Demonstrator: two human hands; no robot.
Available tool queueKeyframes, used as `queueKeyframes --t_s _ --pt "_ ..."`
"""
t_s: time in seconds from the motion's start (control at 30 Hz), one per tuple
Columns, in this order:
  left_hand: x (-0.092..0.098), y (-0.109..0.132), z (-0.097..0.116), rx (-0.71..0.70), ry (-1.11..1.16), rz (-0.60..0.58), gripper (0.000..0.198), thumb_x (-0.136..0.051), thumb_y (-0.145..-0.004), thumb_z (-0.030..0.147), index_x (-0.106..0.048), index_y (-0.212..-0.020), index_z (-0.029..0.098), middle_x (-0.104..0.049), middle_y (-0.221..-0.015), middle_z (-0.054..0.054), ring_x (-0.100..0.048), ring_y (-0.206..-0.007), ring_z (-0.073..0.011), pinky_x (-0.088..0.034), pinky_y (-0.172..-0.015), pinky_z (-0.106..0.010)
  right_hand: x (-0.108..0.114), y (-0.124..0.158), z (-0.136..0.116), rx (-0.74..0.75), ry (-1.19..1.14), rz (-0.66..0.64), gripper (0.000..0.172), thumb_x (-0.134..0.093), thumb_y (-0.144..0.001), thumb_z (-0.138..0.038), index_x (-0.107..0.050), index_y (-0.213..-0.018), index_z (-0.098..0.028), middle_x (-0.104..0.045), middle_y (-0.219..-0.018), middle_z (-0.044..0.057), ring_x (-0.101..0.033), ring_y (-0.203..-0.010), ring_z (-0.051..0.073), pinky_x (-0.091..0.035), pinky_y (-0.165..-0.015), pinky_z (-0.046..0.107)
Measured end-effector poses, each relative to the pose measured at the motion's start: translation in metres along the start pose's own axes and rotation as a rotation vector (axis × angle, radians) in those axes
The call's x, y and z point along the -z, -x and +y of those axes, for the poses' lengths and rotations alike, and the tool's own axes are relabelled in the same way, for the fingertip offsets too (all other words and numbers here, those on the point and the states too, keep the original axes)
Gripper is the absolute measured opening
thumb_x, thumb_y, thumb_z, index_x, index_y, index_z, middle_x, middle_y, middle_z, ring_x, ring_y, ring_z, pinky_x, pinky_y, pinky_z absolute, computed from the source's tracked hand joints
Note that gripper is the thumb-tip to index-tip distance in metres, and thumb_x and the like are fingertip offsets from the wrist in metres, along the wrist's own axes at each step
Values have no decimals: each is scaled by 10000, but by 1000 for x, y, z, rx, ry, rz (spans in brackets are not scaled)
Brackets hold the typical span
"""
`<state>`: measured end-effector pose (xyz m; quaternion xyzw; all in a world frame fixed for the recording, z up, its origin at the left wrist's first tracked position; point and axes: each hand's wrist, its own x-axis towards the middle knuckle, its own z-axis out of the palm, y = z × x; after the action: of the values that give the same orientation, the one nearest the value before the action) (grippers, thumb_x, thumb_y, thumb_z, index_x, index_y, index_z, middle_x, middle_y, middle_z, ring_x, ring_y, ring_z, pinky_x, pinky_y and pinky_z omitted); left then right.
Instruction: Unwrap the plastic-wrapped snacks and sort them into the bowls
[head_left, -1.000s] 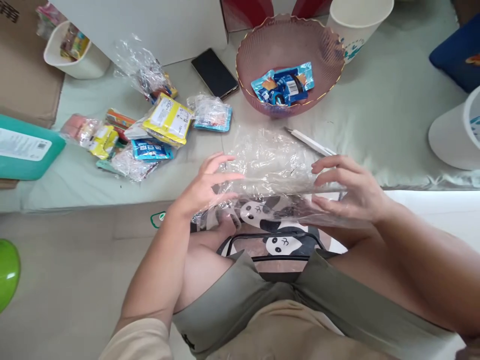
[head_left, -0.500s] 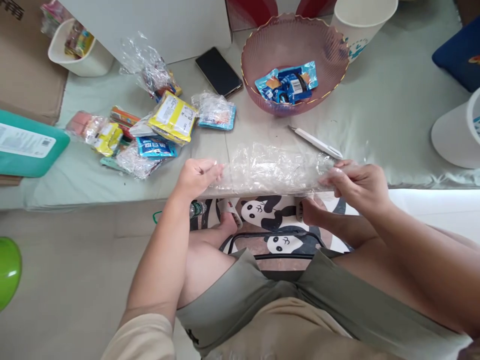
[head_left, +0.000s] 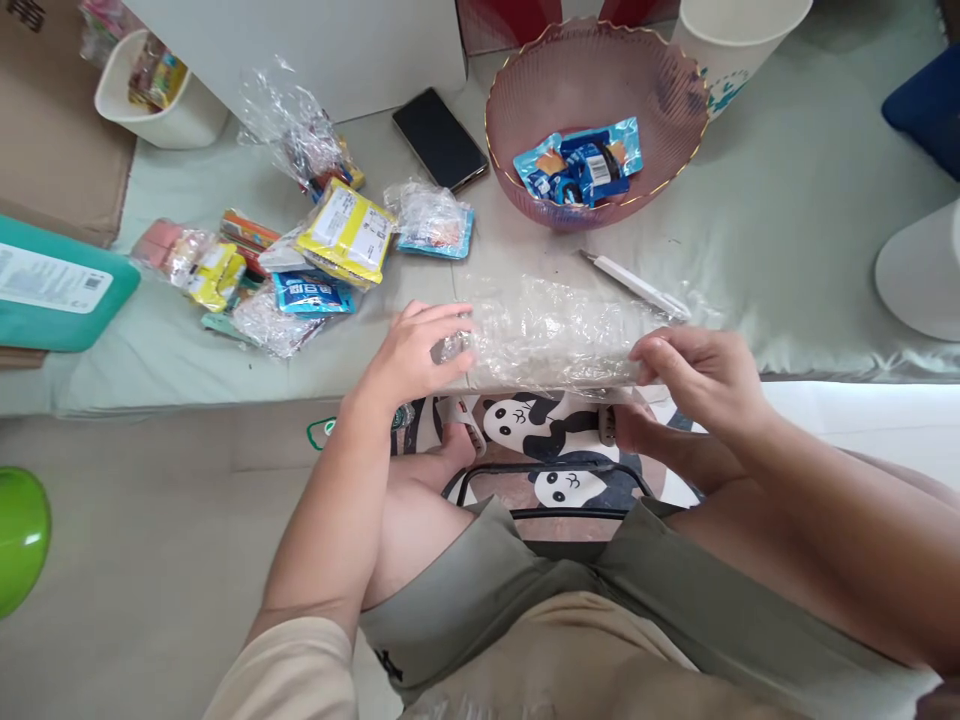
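Note:
A crinkled clear plastic bag lies along the front edge of the cloth-covered table. My right hand pinches its right end between thumb and fingers. At the other end, my left hand has its fingers spread, the tips at the plastic without gripping it. Just behind the bag rests a white utility knife, its tip pointing to the back left. Farther back stands a pink glass bowl with a gold wavy rim; blue snack packets sit inside it.
On the left are several wrapped snacks, among them a yellow packet, and a teal item. A black phone lies left of the bowl. White cups stand behind and at right. A white bin holds more snacks.
My left hand has let go of the bag's left end and spread its fingers, shifting slightly right. My right hand keeps its pinch and has moved a little left.

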<state>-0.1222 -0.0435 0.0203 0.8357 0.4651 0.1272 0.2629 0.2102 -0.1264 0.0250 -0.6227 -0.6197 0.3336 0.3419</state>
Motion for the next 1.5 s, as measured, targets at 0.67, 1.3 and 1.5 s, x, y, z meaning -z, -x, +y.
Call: queueKeyframes --t_s 0.67,1.3,1.5 --pt "-9 -19 1 400 504 305 102 -646 -801 252 -560 -834 207 -595 -642 35 -487 -554 -95 -373 -539 -224 4 -14 -17 -385 262 -21 443 -634 -871 -365 -519 -469 -218 -427 -391 -35 -365 -402 101 -303 -464 291" --pt "-5 -13 -9 430 287 291 93 -641 -813 192 -575 -873 215 -455 -505 97 -379 -462 -96 -299 -501 -240 17 -25 -1 -440 338 66 199 -652 -853 -369 -656 -1016 -255 -636 -539 -31 -637 -615 231 -463 -694 383" --pt "-11 -9 12 2 120 489 117 -619 -858 325 -614 -882 210 -542 -614 45 -497 -563 -128 -443 -596 -285 16 -22 12 -288 483 89 462 -718 -838 -435 -560 -1239 -270 -697 -711 29 -638 -671 282 -468 -654 421"
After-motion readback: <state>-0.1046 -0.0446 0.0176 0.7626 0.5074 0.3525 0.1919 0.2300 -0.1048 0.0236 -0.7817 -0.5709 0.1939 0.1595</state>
